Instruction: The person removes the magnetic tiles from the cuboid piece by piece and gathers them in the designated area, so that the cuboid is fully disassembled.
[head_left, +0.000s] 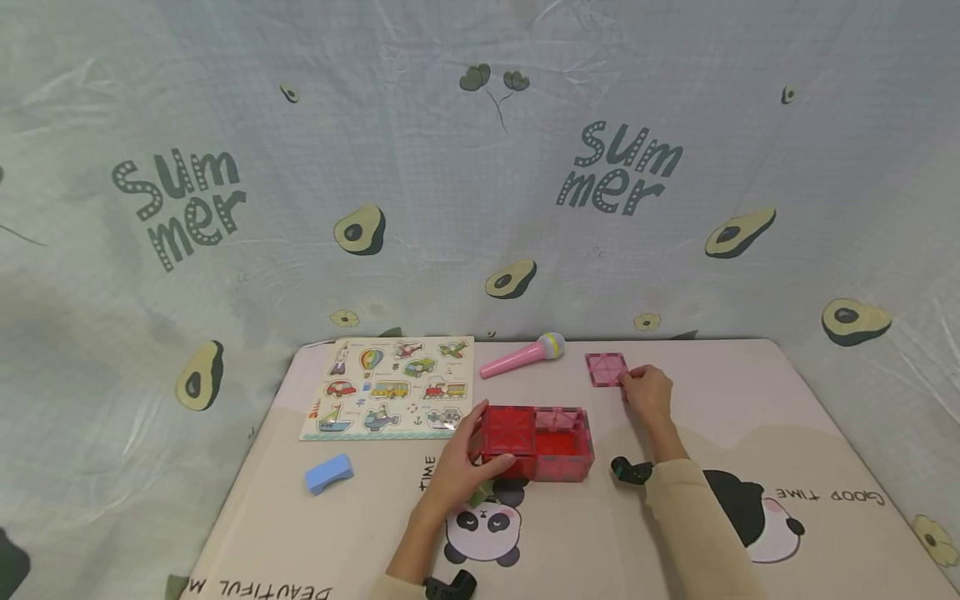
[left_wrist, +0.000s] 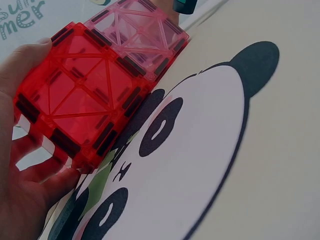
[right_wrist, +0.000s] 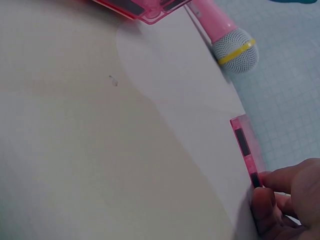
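Head view: left hand (head_left: pixel 459 467) grips the red half of a red-and-pink tile box (head_left: pixel 510 468), fingers round its left side, thumb across the front. Right hand (head_left: pixel 649 395), farther forward, pinches a pink square tile (head_left: pixel 600 365) by its right edge. Toy microphone (head_left: pixel 517 359) left of right hand, ahead of left. Puzzle board (head_left: pixel 463 367) ahead-left of left hand; blue block (head_left: pixel 328 473) left of it. Panda print (head_left: pixel 483 533) just nearer than left hand.

Left wrist view: fingers curled on the red half; pink half joins it on the side away from the hand.

Right wrist view: tile edge-on between thumb and finger; can't tell if it touches the table (right_wrist: pixel 125 150).
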